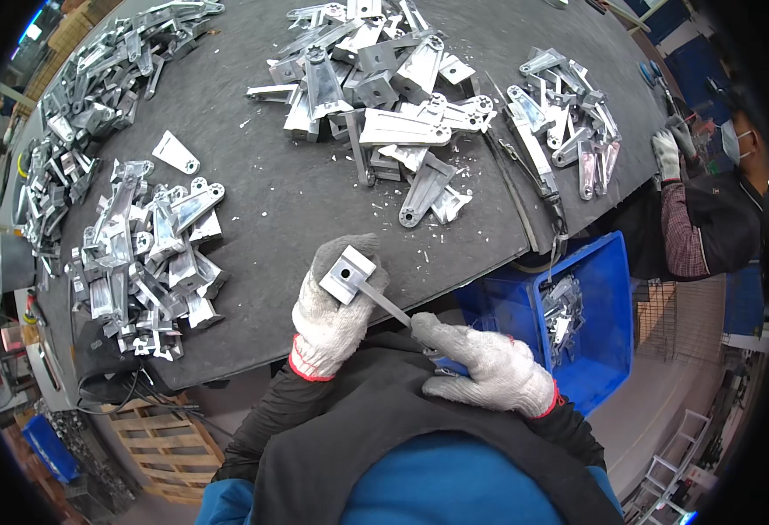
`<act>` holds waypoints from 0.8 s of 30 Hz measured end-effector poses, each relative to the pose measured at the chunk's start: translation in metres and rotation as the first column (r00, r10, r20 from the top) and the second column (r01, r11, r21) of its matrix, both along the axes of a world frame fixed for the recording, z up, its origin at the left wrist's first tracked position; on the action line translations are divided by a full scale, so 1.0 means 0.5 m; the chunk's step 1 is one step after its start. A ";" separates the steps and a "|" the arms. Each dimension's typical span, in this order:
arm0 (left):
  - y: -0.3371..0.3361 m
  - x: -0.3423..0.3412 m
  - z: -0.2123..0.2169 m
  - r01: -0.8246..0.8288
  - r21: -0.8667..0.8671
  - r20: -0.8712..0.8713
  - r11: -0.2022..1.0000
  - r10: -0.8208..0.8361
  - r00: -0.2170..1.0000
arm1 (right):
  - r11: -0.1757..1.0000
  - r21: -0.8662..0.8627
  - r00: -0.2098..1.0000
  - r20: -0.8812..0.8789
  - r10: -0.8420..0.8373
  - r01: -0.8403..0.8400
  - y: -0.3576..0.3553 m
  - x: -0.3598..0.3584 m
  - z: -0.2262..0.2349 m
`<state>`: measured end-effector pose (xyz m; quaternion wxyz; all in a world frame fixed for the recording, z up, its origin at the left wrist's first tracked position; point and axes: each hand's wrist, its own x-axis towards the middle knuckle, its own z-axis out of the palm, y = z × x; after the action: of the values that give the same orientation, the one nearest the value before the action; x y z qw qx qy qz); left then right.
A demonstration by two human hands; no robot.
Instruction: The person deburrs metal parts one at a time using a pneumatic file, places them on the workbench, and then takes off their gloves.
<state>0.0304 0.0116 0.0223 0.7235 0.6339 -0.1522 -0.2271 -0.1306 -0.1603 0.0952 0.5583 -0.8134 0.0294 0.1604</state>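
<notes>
Left hand: in a white-and-grey knitted glove, fingers curled around the square, holed block of a silver metal bracket.
Right hand: similarly gloved, fingers and thumb closed about the bracket's narrow arm; whether they also hold a tool cannot be told.
Bracket: held off the near edge of the black tabletop, in front of the person's body.
Slip risk: smooth metal against knit could turn if either grip loosens, dropping the bracket toward the lap or floor.
Snag risk: any rough edge on the arm could catch the right glove's yarn.
Mix-up risk: the silver bracket heap at near left and the larger far-middle heap look alike, so a misplaced piece would be hard to trace.
Bin risk: the blue plastic bin stands low at right; a careless toss could miss.
</notes>
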 end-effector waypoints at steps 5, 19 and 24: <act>-0.001 0.001 0.000 0.005 0.010 -0.018 1.000 -0.005 1.000 | 0.968 -0.250 0.996 -0.083 -0.025 0.004 0.004 0.001 0.016; -0.034 0.010 0.045 0.024 0.185 -0.024 0.982 -0.020 1.000 | 0.342 -0.929 0.978 0.186 0.100 0.141 0.007 -0.021 -0.043; -0.095 0.025 0.138 0.240 0.149 -0.341 0.959 -0.178 0.923 | 0.745 -0.494 0.888 0.345 -0.303 0.447 -0.083 0.002 -0.076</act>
<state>0.0428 -0.0360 0.0914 0.6470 0.6335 -0.0760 -0.4175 -0.1295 -0.2016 0.0572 0.3143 -0.9310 0.1709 -0.0726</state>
